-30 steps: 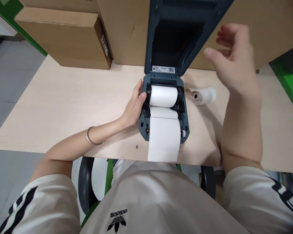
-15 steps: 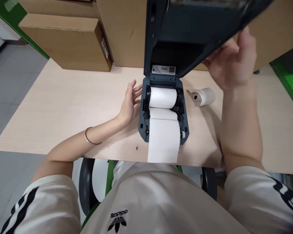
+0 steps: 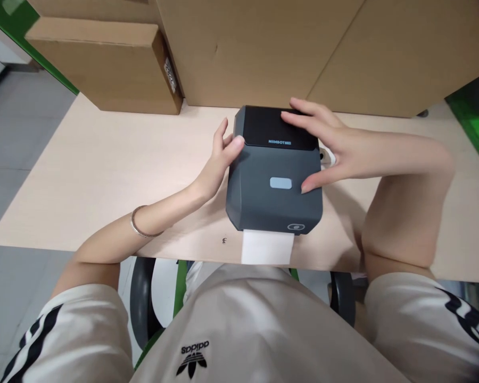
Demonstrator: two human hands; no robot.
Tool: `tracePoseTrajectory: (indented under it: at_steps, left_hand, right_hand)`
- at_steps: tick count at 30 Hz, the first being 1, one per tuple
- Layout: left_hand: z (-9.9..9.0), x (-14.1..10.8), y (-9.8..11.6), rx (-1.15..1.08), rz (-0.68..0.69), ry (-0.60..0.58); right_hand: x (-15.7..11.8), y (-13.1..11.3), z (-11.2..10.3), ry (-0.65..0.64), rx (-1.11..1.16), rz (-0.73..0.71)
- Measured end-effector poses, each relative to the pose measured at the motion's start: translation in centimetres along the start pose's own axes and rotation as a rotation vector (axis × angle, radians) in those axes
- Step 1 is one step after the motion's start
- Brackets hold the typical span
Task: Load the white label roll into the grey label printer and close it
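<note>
We have the printer [image 3: 275,165] on the bench [image 3: 104,170], lid [image 3: 259,207] down, paper [image 3: 267,248] projecting from its near edge. Our left hand [image 3: 217,159] touches its left side, fingers apart; our right hand [image 3: 327,135] spans the lid's right side, fingers spread. We judge even pressure best: steady the printer, keep the paper straight.

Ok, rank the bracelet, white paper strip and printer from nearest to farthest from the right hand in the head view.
1. Printer: under the right hand, touching it.
2. White paper strip: sticking out at the person's side.
3. Bracelet: farthest left, on the left arm.
</note>
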State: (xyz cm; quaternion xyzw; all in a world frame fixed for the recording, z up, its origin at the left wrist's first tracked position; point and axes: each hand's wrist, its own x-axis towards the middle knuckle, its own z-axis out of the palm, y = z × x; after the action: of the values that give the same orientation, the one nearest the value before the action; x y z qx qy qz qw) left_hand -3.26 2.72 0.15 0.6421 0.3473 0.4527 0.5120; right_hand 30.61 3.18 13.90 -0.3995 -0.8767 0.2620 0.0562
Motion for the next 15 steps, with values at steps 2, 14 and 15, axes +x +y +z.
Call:
tracePoseTrajectory:
  at_steps: [2, 14, 15]
  left_hand:
    - [0.6, -0.1, 0.2, -0.032, -0.018, -0.016]
    - [1.4, -0.3, 0.1, 0.007, 0.054, -0.021]
    - [1.4, -0.3, 0.1, 0.006, 0.050, -0.023]
  right_hand:
    - [0.1, -0.2, 0.3, -0.008, -0.010, -0.008]
    - [0.0, -0.5, 1.1, 0.055, -0.033, -0.056]
    - [0.0, -0.5, 1.2, 0.051, -0.041, -0.057]
